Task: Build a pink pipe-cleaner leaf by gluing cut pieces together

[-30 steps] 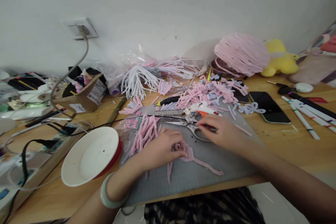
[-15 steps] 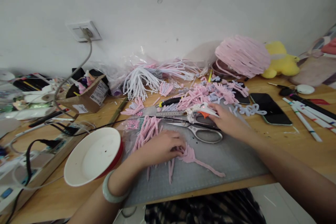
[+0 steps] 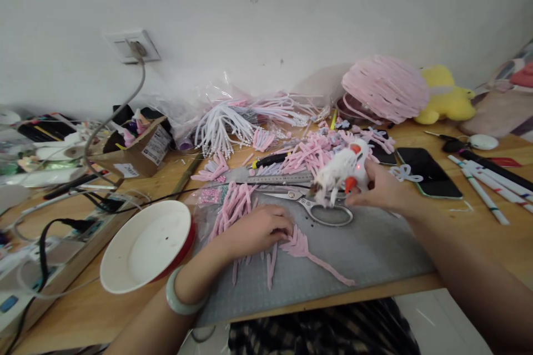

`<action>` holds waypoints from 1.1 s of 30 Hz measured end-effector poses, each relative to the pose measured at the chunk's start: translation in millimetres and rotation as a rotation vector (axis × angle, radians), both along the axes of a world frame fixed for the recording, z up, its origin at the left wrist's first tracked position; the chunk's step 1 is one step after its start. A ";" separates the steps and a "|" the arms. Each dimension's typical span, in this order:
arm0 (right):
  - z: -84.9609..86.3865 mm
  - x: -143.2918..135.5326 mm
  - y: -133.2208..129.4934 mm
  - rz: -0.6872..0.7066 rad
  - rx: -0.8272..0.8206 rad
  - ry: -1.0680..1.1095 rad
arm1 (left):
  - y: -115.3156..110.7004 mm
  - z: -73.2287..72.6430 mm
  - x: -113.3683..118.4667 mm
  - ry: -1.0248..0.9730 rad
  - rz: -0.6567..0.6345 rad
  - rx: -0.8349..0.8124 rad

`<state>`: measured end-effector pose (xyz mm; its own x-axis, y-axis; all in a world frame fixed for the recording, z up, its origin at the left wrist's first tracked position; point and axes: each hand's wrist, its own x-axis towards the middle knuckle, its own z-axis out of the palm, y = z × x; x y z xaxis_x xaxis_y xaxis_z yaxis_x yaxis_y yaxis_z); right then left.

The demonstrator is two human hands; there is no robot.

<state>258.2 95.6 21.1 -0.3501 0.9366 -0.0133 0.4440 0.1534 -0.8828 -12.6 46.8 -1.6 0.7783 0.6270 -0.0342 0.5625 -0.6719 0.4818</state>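
Observation:
A white hot glue gun (image 3: 339, 172) with orange parts and a small red light is gripped in my right hand (image 3: 385, 188), above the scissors (image 3: 325, 211). Stringy residue covers its front end. My left hand (image 3: 264, 227) rests low over the grey cutting mat (image 3: 370, 249), fingers curled on the upper left end of a pink pipe-cleaner piece (image 3: 298, 245). That piece is leaf-shaped with a long stem pointing to the lower right. Its end under my fingertips is hidden. Bent pink pipe cleaners (image 3: 235, 205) lie left of that hand, partly beneath my wrist.
A white bowl (image 3: 112, 263) stands at left, near a power strip (image 3: 62, 266). Behind the mat are a steel ruler (image 3: 278, 179), heaped pink pipe cleaners (image 3: 308, 155) and white bundles (image 3: 220, 127). A phone (image 3: 433, 175) and striped sticks (image 3: 483, 194) lie at right. A black cable crosses the mat.
My right hand has lifted the glue gun off the mat area and moved it right and toward me. My left hand stays nearly still at the pink piece.

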 end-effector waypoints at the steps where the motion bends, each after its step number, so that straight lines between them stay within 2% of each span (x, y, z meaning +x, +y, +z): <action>1: 0.4 -1.0 -1.7 0.035 0.024 -0.122 | 0.2 0.4 0.3 -0.003 -0.004 -0.004; 3: 2.8 -4.9 -5.3 0.183 0.075 -0.294 | 0.8 0.8 0.6 -0.001 -0.009 -0.020; 5: 6.0 -9.4 -8.3 0.360 0.128 -0.372 | 1.1 0.4 0.4 0.010 -0.003 -0.032; 7: 8.0 -12.6 -9.7 0.454 0.171 -0.415 | 1.3 -0.9 0.1 0.020 0.007 -0.031; 18: 3.6 -14.9 -8.6 0.432 0.285 -0.537 | 1.5 -0.3 -0.2 0.026 0.000 -0.031; 33: 2.1 -12.8 -6.8 0.485 0.273 -0.561 | 1.5 -1.5 -0.3 0.003 -0.004 -0.047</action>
